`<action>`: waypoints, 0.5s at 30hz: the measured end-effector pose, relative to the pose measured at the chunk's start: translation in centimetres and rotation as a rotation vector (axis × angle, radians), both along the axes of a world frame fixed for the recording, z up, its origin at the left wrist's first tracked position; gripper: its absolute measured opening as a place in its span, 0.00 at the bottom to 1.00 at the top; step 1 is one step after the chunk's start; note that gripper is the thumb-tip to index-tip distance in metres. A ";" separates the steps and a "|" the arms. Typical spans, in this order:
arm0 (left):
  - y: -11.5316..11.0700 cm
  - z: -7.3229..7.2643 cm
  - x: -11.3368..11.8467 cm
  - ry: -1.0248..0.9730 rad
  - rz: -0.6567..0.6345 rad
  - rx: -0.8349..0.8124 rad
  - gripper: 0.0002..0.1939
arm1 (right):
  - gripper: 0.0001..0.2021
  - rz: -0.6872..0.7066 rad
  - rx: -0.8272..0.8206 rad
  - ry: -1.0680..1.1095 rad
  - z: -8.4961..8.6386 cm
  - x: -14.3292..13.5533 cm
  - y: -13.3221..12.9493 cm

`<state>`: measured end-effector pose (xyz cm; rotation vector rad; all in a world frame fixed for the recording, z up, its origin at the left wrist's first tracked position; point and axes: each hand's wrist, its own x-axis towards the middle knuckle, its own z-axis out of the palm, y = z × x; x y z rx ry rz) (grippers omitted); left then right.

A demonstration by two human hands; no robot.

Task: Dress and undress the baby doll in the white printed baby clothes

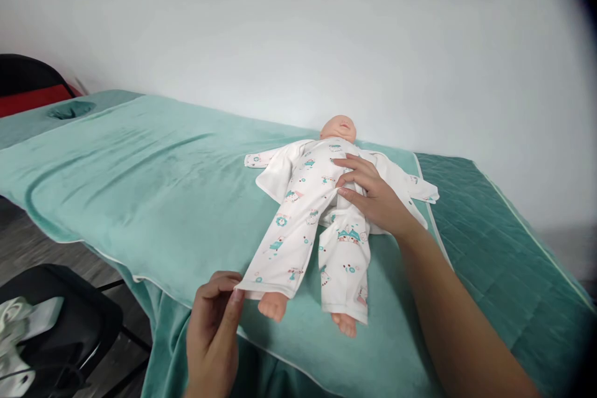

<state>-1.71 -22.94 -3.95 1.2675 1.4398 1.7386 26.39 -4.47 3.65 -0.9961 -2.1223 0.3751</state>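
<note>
A baby doll [338, 128] lies on its back on the green cover, feet toward me. It is dressed in white printed baby pants [284, 230] and a white printed baby top [282, 168] whose sleeves stretch out to both sides. My left hand [215, 323] is closed in a pinch on the hem of the pants' left-hand leg, beside the bare foot. Over the doll's middle, my right hand [370, 196] has thumb and forefinger together on the pants' fabric near the crotch, the other fingers resting across the front. Both doll feet stick out below the hems.
The green cover [153, 186] spreads over a long bed with a face hole at its far left. Darker quilted fabric [494, 249] lies at the right. A black chair [69, 317] holding white items and a cable stands at lower left. A white wall rises behind.
</note>
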 end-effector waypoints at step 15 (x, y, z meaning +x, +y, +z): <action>0.0 1.3 1.2 0.920 -0.195 0.211 0.26 | 0.05 -0.034 0.053 -0.032 -0.4 -0.4 0.0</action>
